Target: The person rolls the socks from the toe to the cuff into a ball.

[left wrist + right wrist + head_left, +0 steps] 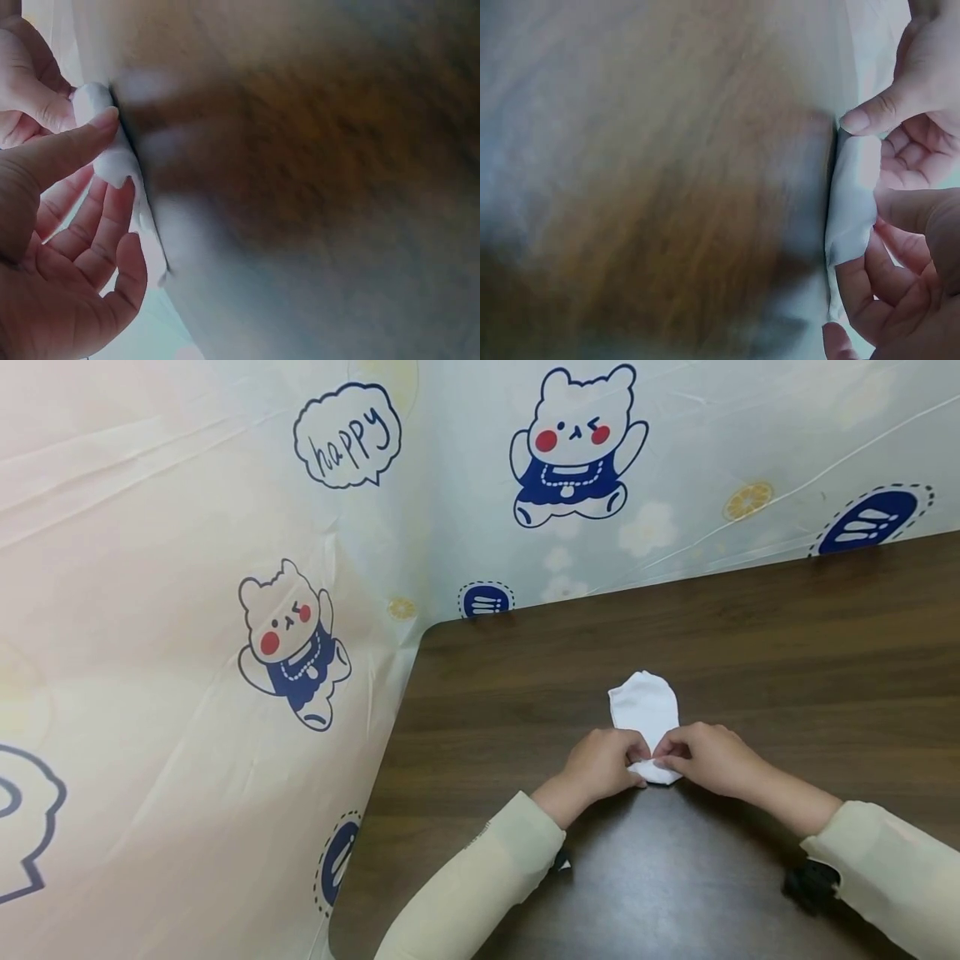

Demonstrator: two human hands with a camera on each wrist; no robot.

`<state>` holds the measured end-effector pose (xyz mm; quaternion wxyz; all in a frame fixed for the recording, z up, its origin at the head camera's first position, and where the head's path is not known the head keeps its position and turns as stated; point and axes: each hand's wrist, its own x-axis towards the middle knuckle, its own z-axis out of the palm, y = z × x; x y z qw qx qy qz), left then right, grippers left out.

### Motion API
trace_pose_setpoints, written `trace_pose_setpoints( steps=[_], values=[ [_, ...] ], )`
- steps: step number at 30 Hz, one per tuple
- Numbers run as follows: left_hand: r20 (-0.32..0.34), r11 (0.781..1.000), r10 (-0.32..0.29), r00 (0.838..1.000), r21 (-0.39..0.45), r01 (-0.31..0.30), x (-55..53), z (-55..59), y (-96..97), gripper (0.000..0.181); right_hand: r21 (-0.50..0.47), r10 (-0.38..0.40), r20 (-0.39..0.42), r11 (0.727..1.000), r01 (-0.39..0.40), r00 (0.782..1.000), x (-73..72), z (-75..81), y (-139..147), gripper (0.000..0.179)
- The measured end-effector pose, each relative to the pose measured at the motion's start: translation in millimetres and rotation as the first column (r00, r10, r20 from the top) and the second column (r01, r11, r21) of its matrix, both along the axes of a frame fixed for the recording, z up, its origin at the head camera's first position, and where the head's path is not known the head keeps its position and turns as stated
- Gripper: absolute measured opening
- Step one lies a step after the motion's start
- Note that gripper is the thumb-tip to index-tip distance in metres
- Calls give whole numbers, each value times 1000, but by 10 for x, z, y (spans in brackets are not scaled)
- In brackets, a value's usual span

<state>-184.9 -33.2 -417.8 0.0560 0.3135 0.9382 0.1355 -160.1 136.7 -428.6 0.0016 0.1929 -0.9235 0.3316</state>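
Note:
A narrow white cloth (645,703) lies on the brown table, its far end flat and rounded, its near end folded over into a thick roll. My left hand (602,762) pinches the left side of this roll between thumb and fingers. On the other side my right hand (712,760) pinches it too, the fingertips of both hands nearly meeting in the middle. The left wrist view shows the rolled cloth (116,161) with the left thumb on top and fingers behind. In the right wrist view, the cloth roll (853,195) sits between both hands' thumbs and fingers.
The wood-grain table (510,718) has its left edge and rounded far corner in view. Behind it and to the left hang pale sheets (465,468) printed with cartoon bears. A black strap (813,885) shows under the right sleeve.

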Motion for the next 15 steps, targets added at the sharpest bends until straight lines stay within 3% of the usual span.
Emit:
trace_pose_setpoints(
  steps=[5,9,15],
  values=[
    [16,999,-11,1000,33,10,-44,-26,-12,15,-14,9,24,1000,-9,1000,-3,6,-1,4],
    [47,999,16,999,44,-18,-65,-21,-11,9,40,-1,-75,999,4,997,20,21,-13,7],
    [99,997,56,993,50,-61,-87,-13,-10,7,95,13,-214,995,8,977,53,42,3,8]
  ],
)
